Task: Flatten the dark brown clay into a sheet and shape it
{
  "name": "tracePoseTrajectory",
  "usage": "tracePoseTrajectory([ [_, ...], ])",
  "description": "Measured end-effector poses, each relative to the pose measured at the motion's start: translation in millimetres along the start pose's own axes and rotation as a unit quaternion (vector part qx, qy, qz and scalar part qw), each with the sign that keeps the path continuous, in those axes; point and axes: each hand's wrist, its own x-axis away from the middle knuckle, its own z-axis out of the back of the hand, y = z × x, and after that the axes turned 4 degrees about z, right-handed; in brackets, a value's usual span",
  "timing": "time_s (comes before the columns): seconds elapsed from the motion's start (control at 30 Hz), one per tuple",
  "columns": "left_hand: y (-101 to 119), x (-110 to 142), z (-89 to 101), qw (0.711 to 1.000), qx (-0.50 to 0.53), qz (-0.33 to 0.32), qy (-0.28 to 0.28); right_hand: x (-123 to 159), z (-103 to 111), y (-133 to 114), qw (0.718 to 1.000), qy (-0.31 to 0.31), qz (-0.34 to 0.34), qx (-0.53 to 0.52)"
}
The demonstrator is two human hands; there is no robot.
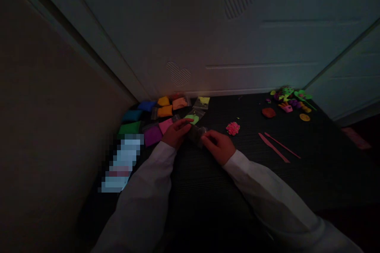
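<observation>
My left hand (177, 132) and my right hand (218, 145) are both closed on a small clear plastic packet (196, 133) held between them, just above a dark table (311, 174). The packet's contents are too dim to make out. A green clay packet (192, 118) lies right behind my left fingers. A pink clay flower (233, 128) sits on the table a little to the right of my right hand. Both arms wear white sleeves.
Several coloured clay packets (154, 116) lie in a cluster at the back left. Two pink modelling tools (277, 146) rest to the right. Small clay figures (289, 101) and a red disc (268, 112) stand at the back right, near a white panelled wall.
</observation>
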Motion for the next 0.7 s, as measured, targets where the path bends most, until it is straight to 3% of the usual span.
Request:
tracePoseTrajectory([
  [0.13, -2.3, -1.2, -0.4, 0.994, -0.063, -0.076, 0.044, -1.0, 3.1, 1.6, 0.999, 0.02, 0.015, 0.024],
  [0.23, -4.2, 4.3, -4.0, 0.962, -0.172, -0.184, 0.109, -2.3, 6.7, 3.9, 0.997, 0.047, 0.033, 0.053],
  [0.33, -7.0, 12.8, -9.9, 0.936, -0.277, -0.207, 0.062, -3.5, 8.5, 6.7, 0.992, 0.062, 0.061, 0.09],
  [0.47, -12.0, 17.1, -16.3, 0.937, -0.316, -0.148, -0.024, -3.7, 4.9, 11.2, 0.986, 0.054, 0.092, 0.13],
  [0.57, -15.0, 15.5, -17.9, 0.918, -0.36, -0.164, -0.018, -3.9, 2.0, 14.4, 0.982, 0.048, 0.104, 0.15],
  [0.7, -16.2, 15.1, -18.5, 0.855, -0.467, -0.225, 0.016, -5.1, 0.8, 17.1, 0.978, 0.048, 0.115, 0.169],
])
